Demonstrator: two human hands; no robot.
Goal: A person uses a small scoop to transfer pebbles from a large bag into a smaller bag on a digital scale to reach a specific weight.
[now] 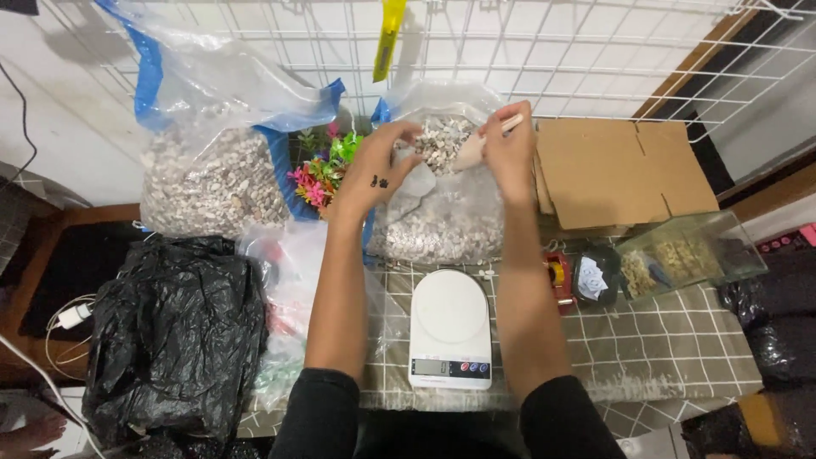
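Observation:
A clear plastic bag of small pale gravel [438, 217] stands behind a white kitchen scale [450, 327]. My left hand [380, 168] grips the bag's open rim on its left side. My right hand [508, 150] is over the bag's mouth and holds a small pale scoop [473, 150] by a thin handle, with gravel [443, 139] heaped just beside it. The scale's round platform is bare.
A second, larger gravel bag [208, 174] with blue edging stands at the left, with bright plastic plants [321, 170] between the bags. A black plastic bag [174, 327] lies at front left. Cardboard [620, 170], a glass tank [693, 252] and a wire grid [544, 51] are on the right and behind.

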